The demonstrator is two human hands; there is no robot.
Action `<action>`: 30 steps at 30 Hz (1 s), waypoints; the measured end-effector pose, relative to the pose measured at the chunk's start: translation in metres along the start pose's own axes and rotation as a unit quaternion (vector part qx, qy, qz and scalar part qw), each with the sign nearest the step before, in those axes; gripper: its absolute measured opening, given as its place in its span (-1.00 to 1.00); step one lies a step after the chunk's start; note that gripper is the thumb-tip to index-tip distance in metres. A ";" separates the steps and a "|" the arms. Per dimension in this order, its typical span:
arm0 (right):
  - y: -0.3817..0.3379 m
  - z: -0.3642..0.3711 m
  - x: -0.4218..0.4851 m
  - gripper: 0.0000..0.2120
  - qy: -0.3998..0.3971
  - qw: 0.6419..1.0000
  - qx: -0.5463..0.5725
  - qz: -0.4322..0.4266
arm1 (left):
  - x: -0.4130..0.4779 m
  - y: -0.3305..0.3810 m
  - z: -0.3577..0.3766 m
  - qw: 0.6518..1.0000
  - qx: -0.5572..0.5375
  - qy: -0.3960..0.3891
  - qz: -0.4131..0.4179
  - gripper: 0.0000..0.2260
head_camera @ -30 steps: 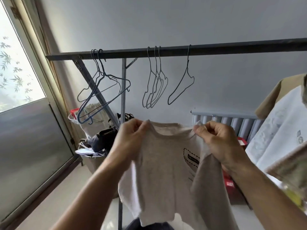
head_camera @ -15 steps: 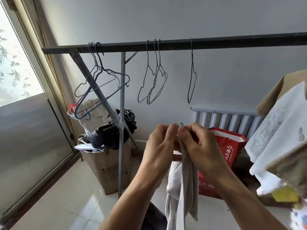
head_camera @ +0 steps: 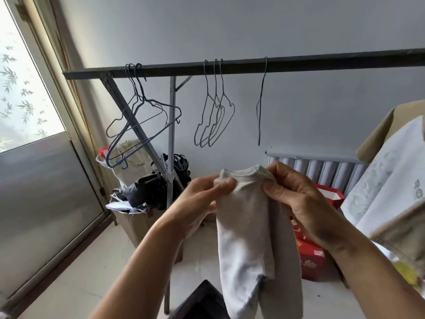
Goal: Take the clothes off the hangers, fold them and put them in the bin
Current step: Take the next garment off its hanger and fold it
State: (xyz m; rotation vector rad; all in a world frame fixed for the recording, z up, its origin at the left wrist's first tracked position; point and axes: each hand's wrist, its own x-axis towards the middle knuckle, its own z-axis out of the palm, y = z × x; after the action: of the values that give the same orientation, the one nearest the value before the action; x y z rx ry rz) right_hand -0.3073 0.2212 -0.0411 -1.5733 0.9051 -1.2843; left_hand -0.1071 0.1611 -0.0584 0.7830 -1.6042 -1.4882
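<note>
At mid-frame both hands hold a pale grey shirt (head_camera: 247,229), folded lengthwise and hanging down to the bottom edge. The left hand (head_camera: 200,203) pinches one top corner between thumb and fingers. The right hand (head_camera: 296,199) has its fingers curled round the other corner at the collar. Bare wire hangers (head_camera: 215,100) hang from a dark rail (head_camera: 299,64) across the upper frame: a cluster at left, three together mid-frame, one alone further right. More clothes (head_camera: 391,176) hang at the right edge. A dark box (head_camera: 202,302) shows at bottom centre.

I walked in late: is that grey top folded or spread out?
Folded lengthwise: the grey top hangs as a narrow doubled strip, its collar end pinched by the left hand and right hand.
</note>
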 end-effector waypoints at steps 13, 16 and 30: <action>-0.006 -0.005 0.010 -0.84 0.121 0.990 -0.050 -0.046 | 0.014 0.053 0.021 0.988 0.131 0.038 0.075 -0.78; -0.002 -0.012 0.004 -0.68 0.120 0.992 -0.028 -0.013 | 0.021 0.063 0.020 0.986 0.136 0.023 0.089 -0.81; 0.011 -0.026 0.018 -0.75 0.095 0.995 -0.021 0.008 | 0.013 0.079 0.012 0.993 0.117 -0.008 0.029 -0.69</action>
State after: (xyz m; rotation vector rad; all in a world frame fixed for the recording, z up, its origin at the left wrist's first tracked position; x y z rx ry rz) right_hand -0.3294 0.1966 -0.0432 -1.4911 1.0672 -1.4297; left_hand -0.1181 0.1649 0.0219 0.8483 -1.8206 -1.2819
